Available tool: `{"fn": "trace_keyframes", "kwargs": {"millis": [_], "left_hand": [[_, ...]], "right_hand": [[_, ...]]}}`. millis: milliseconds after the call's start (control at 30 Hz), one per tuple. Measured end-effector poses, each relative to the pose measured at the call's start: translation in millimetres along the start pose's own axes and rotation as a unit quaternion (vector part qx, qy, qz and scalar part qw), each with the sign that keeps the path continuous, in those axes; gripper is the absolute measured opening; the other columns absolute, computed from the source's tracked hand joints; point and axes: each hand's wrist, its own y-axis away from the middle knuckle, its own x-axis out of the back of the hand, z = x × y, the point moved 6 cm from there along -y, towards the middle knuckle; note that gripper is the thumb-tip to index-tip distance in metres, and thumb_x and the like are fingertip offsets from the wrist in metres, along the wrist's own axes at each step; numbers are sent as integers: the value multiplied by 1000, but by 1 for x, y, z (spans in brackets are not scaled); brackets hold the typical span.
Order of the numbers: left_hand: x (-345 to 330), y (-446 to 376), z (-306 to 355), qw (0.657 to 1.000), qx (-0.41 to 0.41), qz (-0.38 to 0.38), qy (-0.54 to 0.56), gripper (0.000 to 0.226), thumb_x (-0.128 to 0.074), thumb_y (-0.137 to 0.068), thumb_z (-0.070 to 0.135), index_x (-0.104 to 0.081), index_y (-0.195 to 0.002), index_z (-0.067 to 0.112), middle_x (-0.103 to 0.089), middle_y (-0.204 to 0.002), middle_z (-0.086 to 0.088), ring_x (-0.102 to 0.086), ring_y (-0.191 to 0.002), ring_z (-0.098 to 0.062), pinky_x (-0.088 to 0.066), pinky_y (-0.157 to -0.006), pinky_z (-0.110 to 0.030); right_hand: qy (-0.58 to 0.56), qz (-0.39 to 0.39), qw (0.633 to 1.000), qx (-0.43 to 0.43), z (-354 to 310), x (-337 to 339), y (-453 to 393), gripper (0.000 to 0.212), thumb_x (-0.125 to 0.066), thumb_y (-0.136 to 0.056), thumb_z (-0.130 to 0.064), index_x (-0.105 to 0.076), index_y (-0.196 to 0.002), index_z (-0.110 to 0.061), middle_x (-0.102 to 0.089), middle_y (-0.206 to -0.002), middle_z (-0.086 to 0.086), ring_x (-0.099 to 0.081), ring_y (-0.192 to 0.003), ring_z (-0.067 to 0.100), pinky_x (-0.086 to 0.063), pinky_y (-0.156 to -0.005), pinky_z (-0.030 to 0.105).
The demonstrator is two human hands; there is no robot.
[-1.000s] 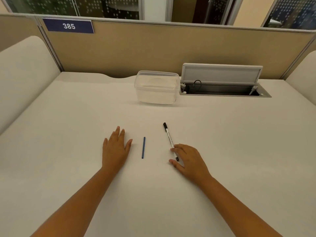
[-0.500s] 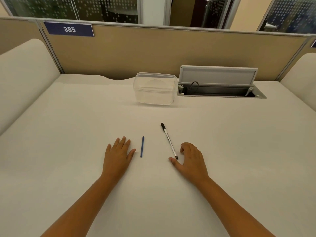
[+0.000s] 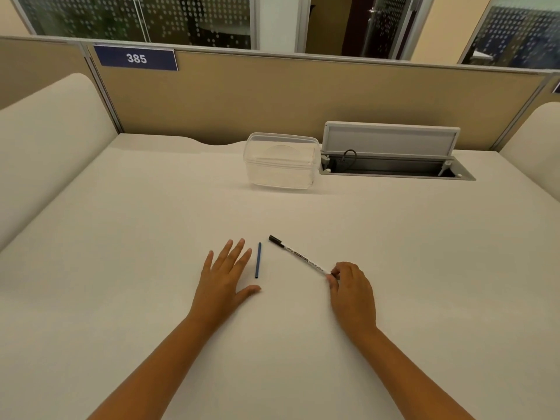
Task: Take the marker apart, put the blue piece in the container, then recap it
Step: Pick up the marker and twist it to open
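A white marker (image 3: 298, 255) with a black cap lies slanted on the desk, cap end pointing far left. My right hand (image 3: 351, 291) pinches its near end between thumb and fingers. A thin blue piece (image 3: 258, 260) lies straight on the desk just left of the marker. My left hand (image 3: 225, 272) rests flat and open beside the blue piece, not touching it. A clear plastic container (image 3: 280, 160) stands farther back, near the partition, with nothing visible inside.
An open cable tray with a raised grey lid (image 3: 391, 153) sits right of the container. A tan partition (image 3: 303, 95) with a "385" label (image 3: 135, 58) closes the back. Cream padded dividers (image 3: 45, 137) flank the white desk (image 3: 424, 253).
My right hand closed its fingers on the marker's near end and swung that end to the right, so the marker lies more slanted. My left hand and the blue piece stayed put.
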Motion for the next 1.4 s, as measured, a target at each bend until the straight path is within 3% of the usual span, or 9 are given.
{"fn": "trace_keyframes", "kwargs": {"millis": [133, 267, 400, 500, 600, 733, 867, 1100, 1400], "left_hand": [[2, 0, 1, 1000, 1, 11, -1, 81, -20, -85, 69, -44, -136, 10, -38, -145, -10, -30, -134, -29, -27, -105, -51], [12, 2, 2, 997, 2, 79, -2, 66, -20, -95, 52, -48, -131, 6, -47, -139, -12, -43, -128, -32, -31, -104, -48], [18, 7, 3, 984, -24, 177, -8, 49, -33, -95, 41, -44, -132, 10, -51, -136, -12, -45, -127, -28, -27, -105, -45], [23, 11, 1, 968, -25, 250, -7, 44, -48, -89, 32, -44, -128, 13, -51, -135, -9, -43, -123, -25, -29, -103, -45], [26, 14, -3, 958, -2, 286, 4, 45, -52, -86, 32, -44, -125, 13, -44, -132, -5, -43, -120, -24, -29, -103, -45], [27, 14, 0, 957, -10, 290, -2, 30, -44, -92, 32, -53, -112, 12, -66, -107, -9, -54, -103, -20, -30, -100, -41], [27, 13, 4, 965, -24, 261, -30, 51, -28, -99, 38, -63, -75, 11, -65, -69, 0, -62, -61, -22, -33, -93, -38], [26, 13, 9, 959, -52, 276, -41, 36, -34, -98, 38, -57, -82, 16, -63, -65, 2, -58, -56, -23, -36, -89, -39], [24, 12, 9, 961, -43, 267, -49, 47, -35, -96, 41, -64, -71, 13, -62, -68, 2, -56, -56, -22, -36, -89, -37]], "right_hand": [[-107, 7, 993, -58, 2, 0, 3, 7, -55, -90, -14, -58, -92, -7, -56, -90, 1, -55, -87, 24, -43, -84, 37], [-174, -21, 984, -38, -13, -9, 9, 8, -54, -92, -16, -58, -95, -11, -54, -91, -8, -48, -83, -2, -29, -105, 49], [-218, -87, 971, 43, -35, -17, 10, 6, -55, -91, -20, -58, -89, -15, -53, -85, -17, -50, -87, -2, -39, -93, 45], [-239, -127, 961, 49, -38, -19, 1, 9, -54, -92, -18, -59, -85, -15, -56, -83, -7, -54, -85, 20, -43, -84, 41], [-277, -158, 947, 33, -34, -16, -6, 17, -49, -94, -12, -57, -81, -18, -58, -83, 1, -53, -80, 20, -41, -75, 26], [-294, -181, 938, 18, -28, -17, -9, 24, -40, -97, -9, -56, -79, -12, -55, -78, -1, -50, -74, 11, -37, -68, 12], [-343, -157, 925, -38, -21, -20, -12, 29, -36, -99, -15, -53, -76, -11, -58, -80, 8, -54, -74, 13, -39, -66, 8], [-392, -149, 905, -77, -17, -16, -17, 34, -35, -99, -24, -51, -70, -15, -54, -68, 0, -51, -58, -2, -40, -59, 5], [-392, -161, 901, -88, -16, -14, -21, 32, -37, -98, -26, -56, -76, -14, -57, -69, -3, -54, -55, -1, -42, -60, 7]]}}
